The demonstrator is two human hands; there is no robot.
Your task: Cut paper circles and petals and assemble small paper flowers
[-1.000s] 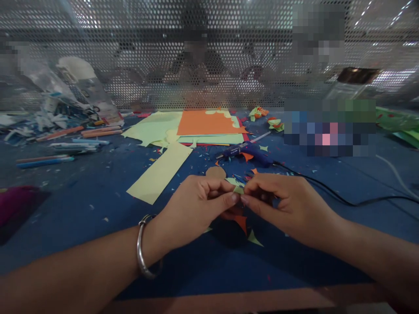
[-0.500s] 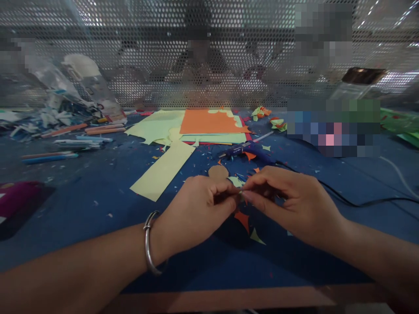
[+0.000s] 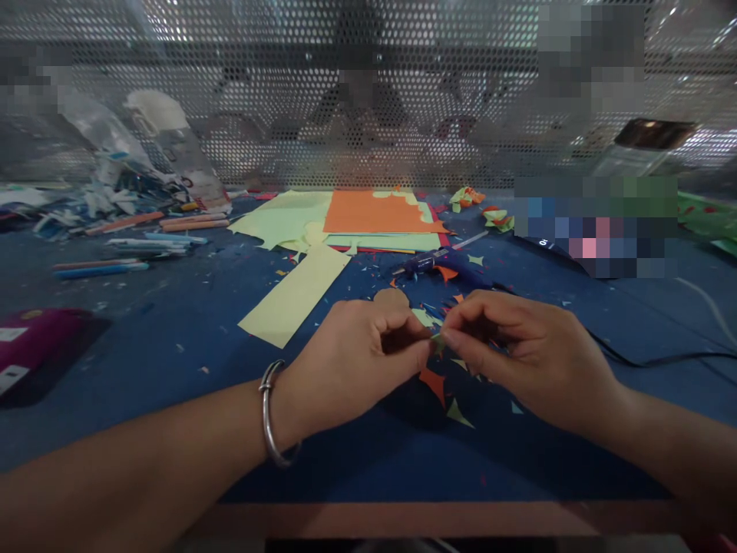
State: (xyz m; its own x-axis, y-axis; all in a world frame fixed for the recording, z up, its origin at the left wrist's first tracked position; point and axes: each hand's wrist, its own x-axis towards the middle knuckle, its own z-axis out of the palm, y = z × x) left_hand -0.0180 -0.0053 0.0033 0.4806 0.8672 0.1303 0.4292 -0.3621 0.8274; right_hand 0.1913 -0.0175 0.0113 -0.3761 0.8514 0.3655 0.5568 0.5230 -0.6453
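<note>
My left hand and my right hand meet fingertip to fingertip above the blue table. Both pinch a tiny pale green paper piece between thumb and fingers. A silver bangle sits on my left wrist. Just below the hands lie an orange paper scrap and a pale green scrap. A brown paper disc lies just beyond my left hand.
A blue glue gun with a black cord lies behind the hands. A pale yellow strip, an orange sheet on green sheets, pens at left, a magenta object, and a perforated metal screen stand around.
Both hands have drifted slightly right and up on the table while still pinching the small green piece; the fingers have worked it closer together.
</note>
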